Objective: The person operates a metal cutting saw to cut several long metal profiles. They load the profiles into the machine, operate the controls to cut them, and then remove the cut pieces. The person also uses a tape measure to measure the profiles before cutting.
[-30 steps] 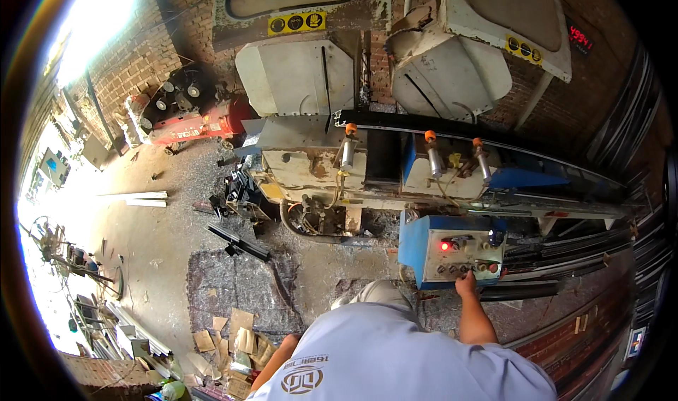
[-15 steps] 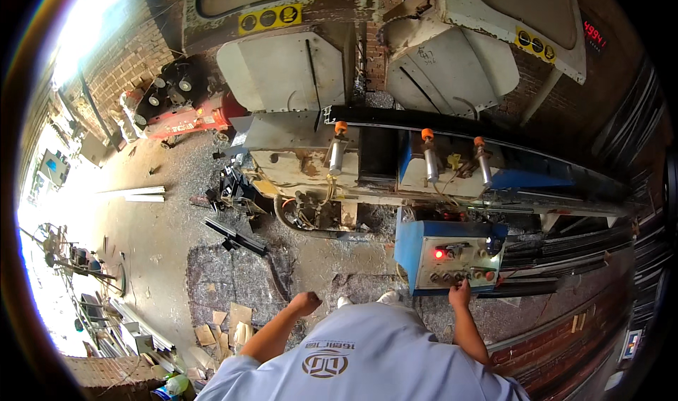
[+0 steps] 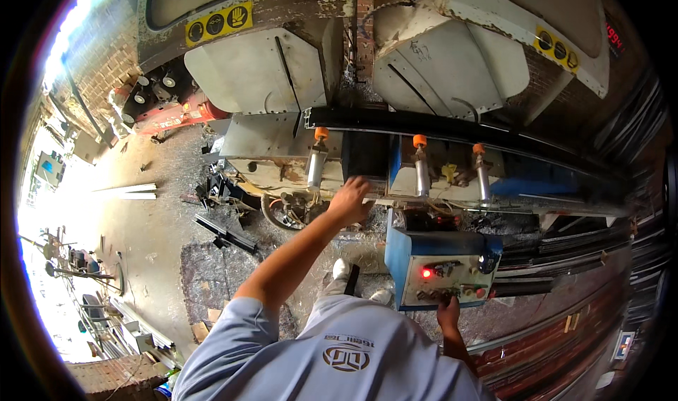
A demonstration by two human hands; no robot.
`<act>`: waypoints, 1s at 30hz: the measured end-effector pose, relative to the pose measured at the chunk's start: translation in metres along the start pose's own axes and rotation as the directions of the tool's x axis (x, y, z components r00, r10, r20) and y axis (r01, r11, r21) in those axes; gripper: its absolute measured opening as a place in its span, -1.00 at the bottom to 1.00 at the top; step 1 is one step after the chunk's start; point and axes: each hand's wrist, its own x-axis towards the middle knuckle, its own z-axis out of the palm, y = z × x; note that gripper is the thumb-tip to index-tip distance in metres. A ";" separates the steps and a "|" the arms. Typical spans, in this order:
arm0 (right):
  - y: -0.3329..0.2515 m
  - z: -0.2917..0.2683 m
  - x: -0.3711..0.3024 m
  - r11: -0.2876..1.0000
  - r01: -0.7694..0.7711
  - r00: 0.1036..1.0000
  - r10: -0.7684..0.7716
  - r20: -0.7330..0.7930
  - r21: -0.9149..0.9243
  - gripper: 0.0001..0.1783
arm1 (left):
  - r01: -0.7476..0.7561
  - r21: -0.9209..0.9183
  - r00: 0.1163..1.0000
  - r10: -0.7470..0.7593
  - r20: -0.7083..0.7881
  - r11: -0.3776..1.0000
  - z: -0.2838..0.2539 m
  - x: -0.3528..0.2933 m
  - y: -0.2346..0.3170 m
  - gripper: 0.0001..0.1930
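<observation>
My left hand is stretched out over the front edge of the saw machine, its fingers loosely apart and nothing seen in them. It is just right of a silver clamp cylinder with an orange cap. Beyond it a long black profile lies across the machine bed. My right hand is at the lower edge of the control box, by its row of knobs and buttons. Its fingers are dark and partly hidden, so their grip does not show. A red lamp glows on the panel.
Two more clamp cylinders stand to the right. Large pale guards rise behind the bed. Black offcuts litter the floor at left, near a red compressor tank. Dark profiles are stacked at right.
My left hand has moved forward from beside my body to the machine's front edge. My right hand stays at the control box. The view has shifted a little closer to the machine.
</observation>
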 end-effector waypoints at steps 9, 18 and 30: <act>0.013 0.007 -0.005 0.979 -0.204 0.978 0.204 0.040 -0.009 -0.61 | 0.126 0.421 0.957 0.001 -0.289 0.898 -0.013 0.191 -0.061 -0.21; -0.010 0.000 -0.003 0.944 -0.326 0.941 0.329 0.075 -0.052 -0.59 | 0.024 0.419 0.988 0.042 -0.147 0.908 0.010 0.220 -0.111 -0.49; 0.008 0.008 0.002 0.972 -0.235 0.968 0.235 0.086 -0.012 -0.66 | 0.083 0.370 0.978 -0.147 0.148 0.925 -0.045 0.253 -0.096 -0.54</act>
